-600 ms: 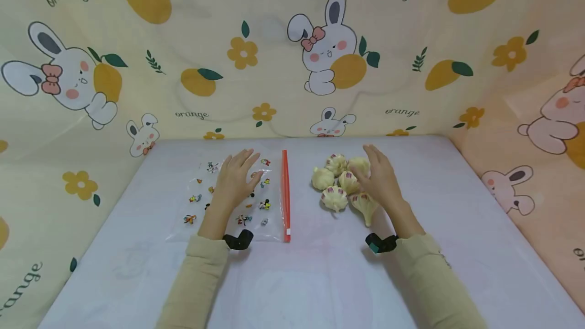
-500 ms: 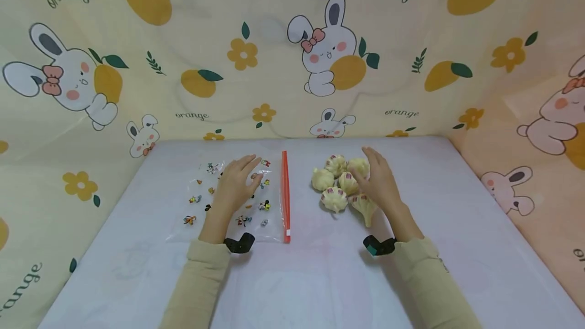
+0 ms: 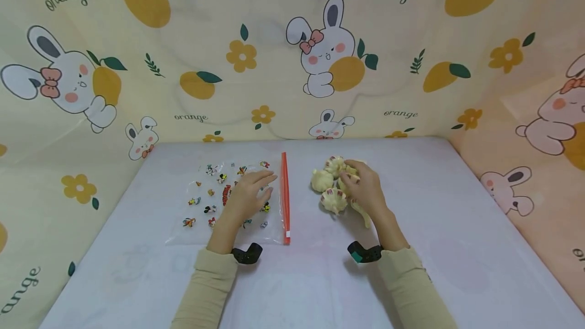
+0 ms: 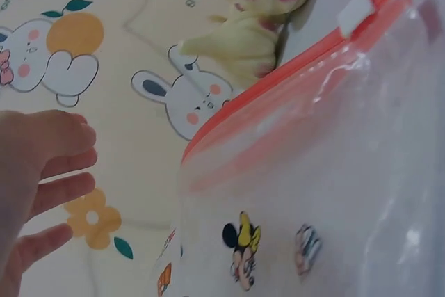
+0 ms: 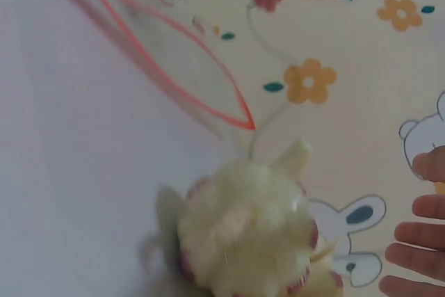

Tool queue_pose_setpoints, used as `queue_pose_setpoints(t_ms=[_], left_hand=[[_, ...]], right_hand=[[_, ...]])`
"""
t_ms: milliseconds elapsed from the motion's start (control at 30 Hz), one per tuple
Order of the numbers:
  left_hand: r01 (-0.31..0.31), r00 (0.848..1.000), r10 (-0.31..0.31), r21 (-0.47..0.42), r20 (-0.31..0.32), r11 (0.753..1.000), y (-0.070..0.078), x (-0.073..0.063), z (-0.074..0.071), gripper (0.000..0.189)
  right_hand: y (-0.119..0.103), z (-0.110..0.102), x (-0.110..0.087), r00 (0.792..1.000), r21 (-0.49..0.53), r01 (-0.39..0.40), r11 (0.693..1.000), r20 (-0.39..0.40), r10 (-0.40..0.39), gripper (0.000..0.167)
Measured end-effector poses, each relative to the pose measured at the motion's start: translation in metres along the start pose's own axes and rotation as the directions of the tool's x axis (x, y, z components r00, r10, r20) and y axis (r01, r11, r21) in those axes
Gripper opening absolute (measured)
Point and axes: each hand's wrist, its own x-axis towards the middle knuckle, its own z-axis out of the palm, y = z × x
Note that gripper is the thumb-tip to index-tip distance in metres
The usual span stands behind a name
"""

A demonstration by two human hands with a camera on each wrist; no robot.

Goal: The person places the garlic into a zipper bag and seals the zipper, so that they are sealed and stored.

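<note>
Lying near right grip (image 3: 367, 187): garlic bulbs (image 3: 334, 199)

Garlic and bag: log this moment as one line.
left hand: above bag | right hand: over garlic, contact unclear | bag: on table, mouth parted | garlic: on table, right of bag

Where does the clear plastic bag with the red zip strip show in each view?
Head: the bag lies left of centre, partly hidden by the left hand.
Left wrist: the bag fills the lower right.
Right wrist: the bag shows at upper left as a red-edged loop.
Shared landmark: the pale, purple-marked garlic bulbs, at right of centre, top, and bottom, respectively.
</note>
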Motion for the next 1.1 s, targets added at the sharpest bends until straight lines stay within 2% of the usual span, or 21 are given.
queue_pose_setpoints(t_ms=[167, 367, 467, 633, 700, 933, 1100], left_hand=[[-0.091, 0.995, 0.091, -0.003, 0.03, 0.996, 0.002, -0.001, 0.006, 0.03], [-0.136, 0.985, 0.144, -0.081, 0.099, 0.987, 0.008, -0.004, 0.01, 0.026], [-0.167, 0.978, 0.177, -0.095, 0.106, 0.981, 0.01, -0.004, 0.013, 0.025], [-0.226, 0.963, 0.233, -0.067, 0.135, 0.972, 0.015, -0.005, 0.019, 0.025], [-0.227, 0.96, 0.233, -0.058, 0.157, 0.972, 0.017, -0.005, 0.02, 0.024], [-0.141, 0.948, 0.154, -0.067, 0.278, 0.988, 0.024, -0.006, 0.022, 0.021], [-0.133, 0.943, 0.146, -0.064, 0.3, 0.989, 0.025, -0.006, 0.023, 0.02]], right_hand=[[-0.011, 0.012, 0.002, 1.0, 0.077, 0.009, 0.997, 0.008, -0.01, 0.039], [-0.024, 0.025, 0.003, 0.998, 0.137, 0.059, 0.989, -0.031, -0.056, 0.031], [-0.03, 0.032, 0.002, 0.999, 0.164, 0.042, 0.986, -0.023, -0.039, 0.03], [-0.037, 0.044, -0.001, 1.0, 0.205, -0.001, 0.979, 0.011, -0.001, 0.028], [-0.039, 0.049, -0.003, 1.0, 0.216, -0.005, 0.976, 0.022, 0.0, 0.028], [-0.043, 0.065, -0.013, 0.997, 0.235, 0.043, 0.971, 0.051, -0.056, 0.025], [-0.047, 0.073, -0.014, 0.993, 0.25, 0.032, 0.968, 0.105, -0.059, 0.025]])
